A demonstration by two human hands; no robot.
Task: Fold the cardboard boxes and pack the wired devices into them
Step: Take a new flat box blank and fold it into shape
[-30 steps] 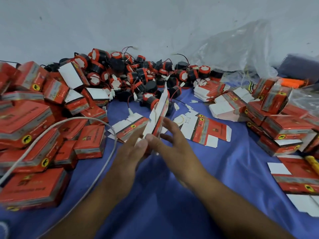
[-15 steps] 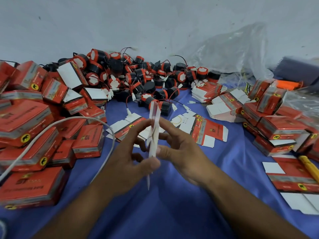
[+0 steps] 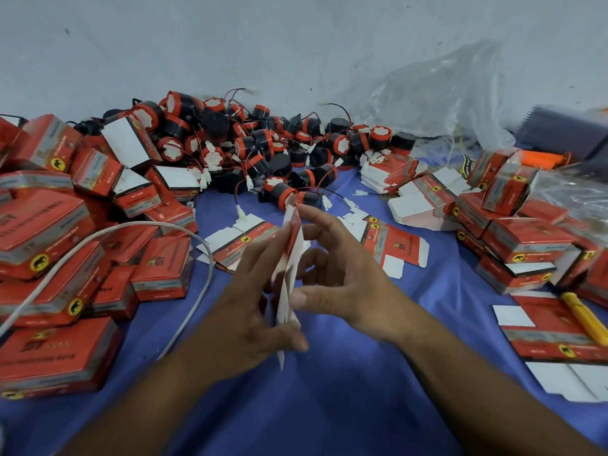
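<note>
A flat, unfolded red-and-white cardboard box (image 3: 291,274) stands edge-on between my two hands above the blue cloth. My left hand (image 3: 250,301) pinches it from the left, thumb near its lower end. My right hand (image 3: 339,278) holds it from the right, thumb pressed against the card and index finger at its top. A heap of black-and-red wired devices (image 3: 263,149) lies against the wall behind. More flat boxes (image 3: 394,245) lie on the cloth just beyond my hands.
Folded red boxes (image 3: 49,245) are piled at the left, with a white cable (image 3: 197,291) looping past them. More folded boxes (image 3: 523,238) and flat ones (image 3: 552,340) sit at the right, beside a yellow tool (image 3: 585,317). A clear plastic bag (image 3: 444,93) leans on the wall.
The flat box was turned from a tilted, partly face-on position to edge-on and upright between my hands. My hands drew a little closer to me and tightened their hold.
</note>
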